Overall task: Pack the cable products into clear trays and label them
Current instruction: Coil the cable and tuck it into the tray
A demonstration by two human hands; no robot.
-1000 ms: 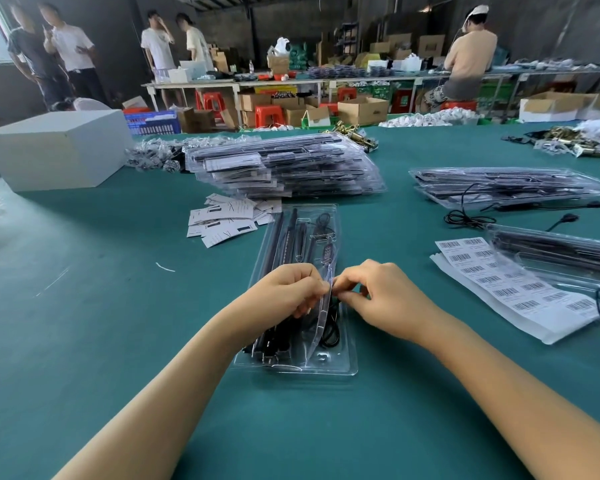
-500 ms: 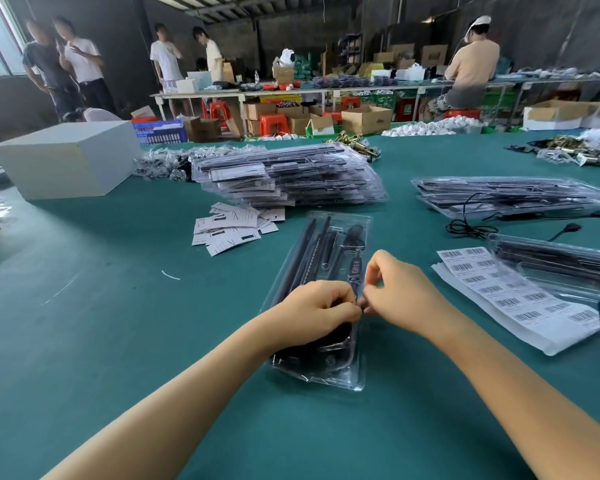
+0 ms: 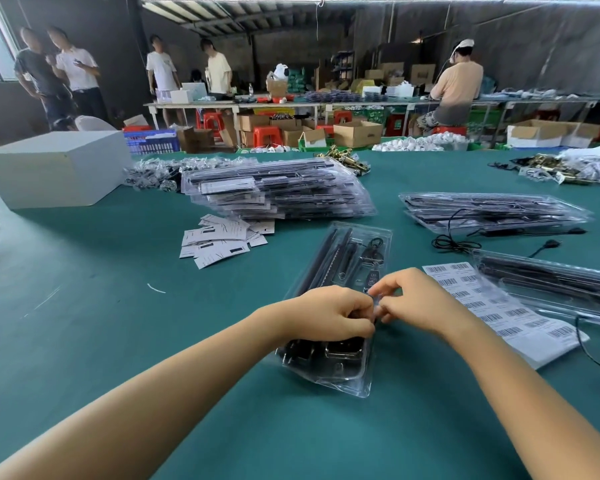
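A clear tray [image 3: 347, 379] lies lengthwise on the green table in front of me, holding black rods and a coiled black cable with a small controller [image 3: 370, 279]. My left hand [image 3: 329, 315] rests curled on the tray's middle and pinches its right edge. My right hand [image 3: 416, 303] meets it fingertip to fingertip, pinching the same edge. What lies between the fingertips is hidden. A sheet of barcode labels [image 3: 492, 306] lies just right of my right hand.
A tall stack of packed trays [image 3: 281, 192] stands behind, with loose white cards [image 3: 219, 240] at its foot. More trays [image 3: 492, 209] and a loose black cable [image 3: 458, 242] lie at right. A white box [image 3: 52, 168] sits far left. People stand and sit at far benches.
The tray has shifted to the right and turned slightly. Both hands stayed pinched together at its right edge. My view has tilted upward.
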